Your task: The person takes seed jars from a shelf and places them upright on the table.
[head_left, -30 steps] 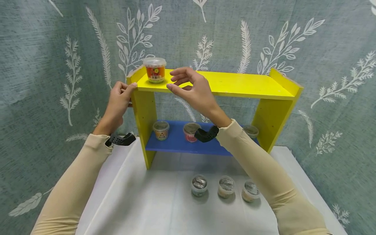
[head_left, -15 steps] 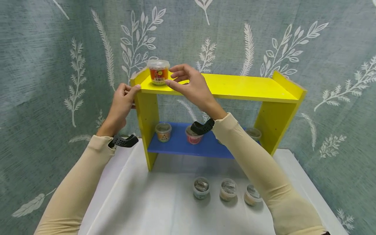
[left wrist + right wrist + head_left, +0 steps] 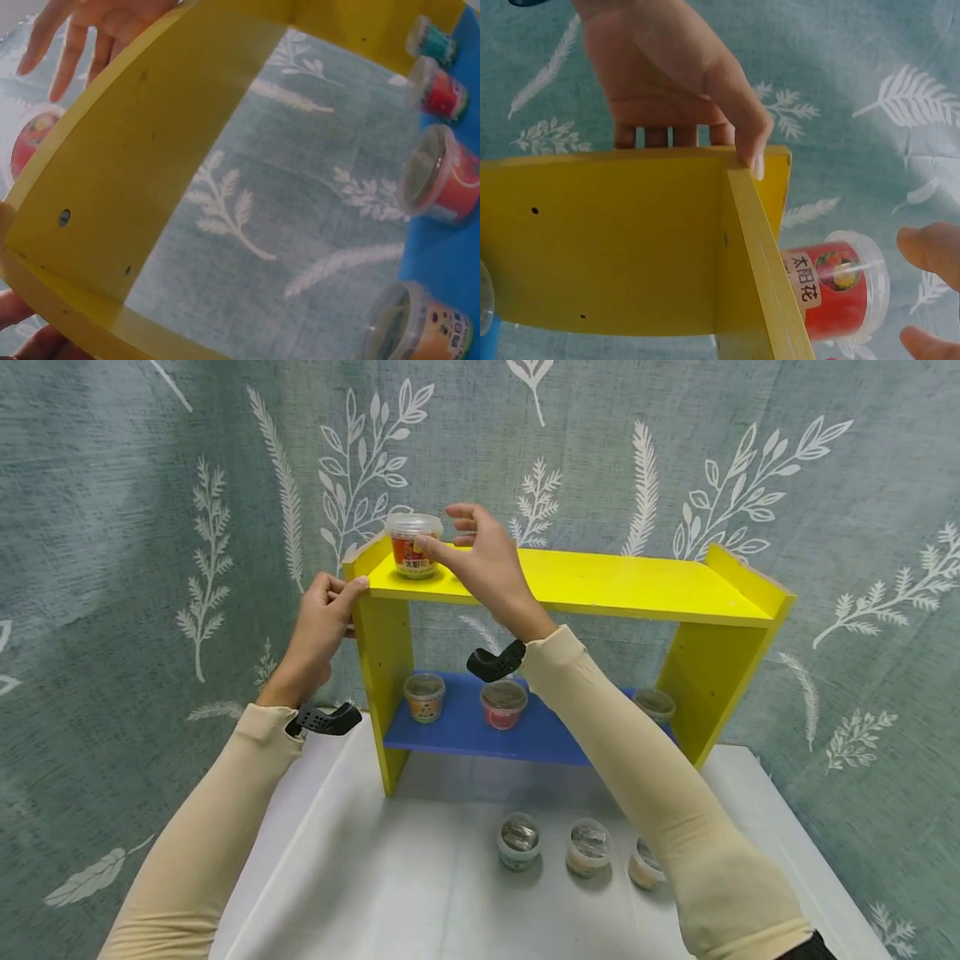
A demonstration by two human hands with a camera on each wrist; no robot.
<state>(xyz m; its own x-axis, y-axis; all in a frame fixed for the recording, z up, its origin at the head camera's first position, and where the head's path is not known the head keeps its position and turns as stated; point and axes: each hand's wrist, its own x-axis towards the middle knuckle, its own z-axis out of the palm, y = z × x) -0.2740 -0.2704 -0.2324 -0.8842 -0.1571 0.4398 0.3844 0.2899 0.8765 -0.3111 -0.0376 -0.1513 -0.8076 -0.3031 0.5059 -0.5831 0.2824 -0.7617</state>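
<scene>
A clear-lidded plastic cup with a red-orange label (image 3: 407,560) stands upright at the left end of the yellow top board of a shelf unit (image 3: 615,581). My right hand (image 3: 491,564) is beside this cup, thumb and fingers spread; the thumb overlaps the label in the head view. In the right wrist view, its fingertips (image 3: 922,247) show a gap from the lid. My left hand (image 3: 318,622) grips the shelf's top left corner, thumb at the front edge and fingers around the outer side of the yellow side panel (image 3: 615,240).
On the blue lower board (image 3: 457,739) sit several cups, including an orange-labelled cup (image 3: 424,697) and a pink-labelled cup (image 3: 503,704). Three more cups, one of them a foil-topped cup (image 3: 519,841), stand on the white table (image 3: 420,877) in front. Patterned cloth (image 3: 112,568) hangs behind.
My right hand has moved left and up to the red-orange cup, its thumb now in front of the label. The left hand keeps its grip on the corner. The head view has shifted slightly.
</scene>
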